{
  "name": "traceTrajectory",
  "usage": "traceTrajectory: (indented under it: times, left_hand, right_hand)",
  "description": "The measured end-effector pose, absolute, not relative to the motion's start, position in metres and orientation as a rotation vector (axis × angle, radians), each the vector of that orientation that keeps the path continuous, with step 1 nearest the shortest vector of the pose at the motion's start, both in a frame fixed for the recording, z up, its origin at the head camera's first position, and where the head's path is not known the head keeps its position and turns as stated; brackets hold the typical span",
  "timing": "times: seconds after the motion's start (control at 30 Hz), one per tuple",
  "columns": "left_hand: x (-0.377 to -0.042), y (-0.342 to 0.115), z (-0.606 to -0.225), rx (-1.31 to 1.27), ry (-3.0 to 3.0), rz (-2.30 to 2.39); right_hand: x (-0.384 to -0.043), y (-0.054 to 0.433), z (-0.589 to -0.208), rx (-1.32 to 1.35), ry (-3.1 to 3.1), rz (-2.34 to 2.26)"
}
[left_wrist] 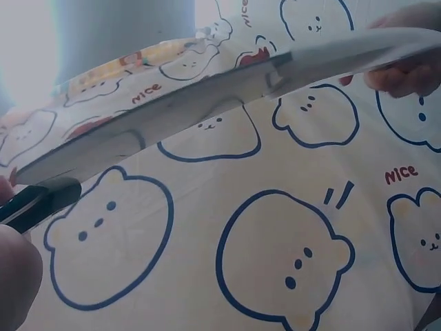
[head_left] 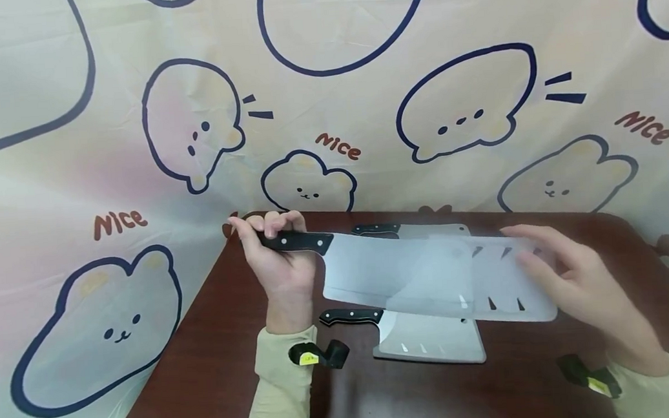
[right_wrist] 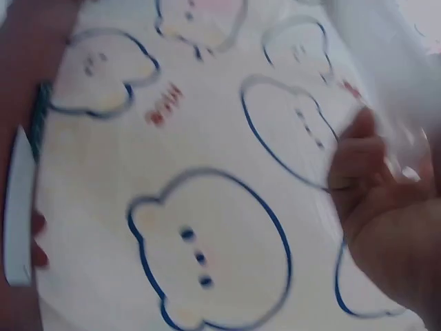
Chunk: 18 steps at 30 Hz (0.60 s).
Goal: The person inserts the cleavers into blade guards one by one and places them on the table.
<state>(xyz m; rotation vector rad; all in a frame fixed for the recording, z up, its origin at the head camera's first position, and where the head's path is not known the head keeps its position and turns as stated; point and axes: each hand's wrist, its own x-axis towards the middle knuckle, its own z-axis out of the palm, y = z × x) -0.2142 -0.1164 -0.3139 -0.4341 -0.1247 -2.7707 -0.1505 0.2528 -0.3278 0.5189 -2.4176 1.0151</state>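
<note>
My left hand (head_left: 283,274) grips a cleaver by its black riveted handle (head_left: 298,242), fingers curled round it and palm turned up. Its broad blade (head_left: 368,268) is raised over the table and extends to the right. A frosted, see-through plastic sleeve (head_left: 505,284) with dark wedge-shaped marks covers the far part of the blade. My right hand (head_left: 590,285), slightly blurred, pinches the sleeve's outer end between thumb and fingers. In the left wrist view the blade (left_wrist: 151,114) shows nearly edge-on, running into the pale sleeve (left_wrist: 351,52).
Beneath the raised blade, a second black-handled cleaver (head_left: 428,338) lies on the dark brown table (head_left: 206,373). Another black-handled knife (head_left: 377,229) lies farther back, partly hidden by the held blade. Behind the table hangs a cloth (head_left: 374,115) printed with cartoon bears.
</note>
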Motion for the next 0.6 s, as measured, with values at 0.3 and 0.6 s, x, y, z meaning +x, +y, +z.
traceTrajectory:
  times: [0.3, 0.6]
  left_hand:
    - [-0.202, -0.100, -0.312, -0.535, -0.499, -2.783]
    - [-0.196, -0.058, -0.324, -0.611, -0.919, -2.865]
  right_hand:
    - [-0.146, 0.247, -0.328, 0.430, -1.998, 1.231]
    - [-0.148, 0.236, -0.330, 0.487, -2.029, 1.250]
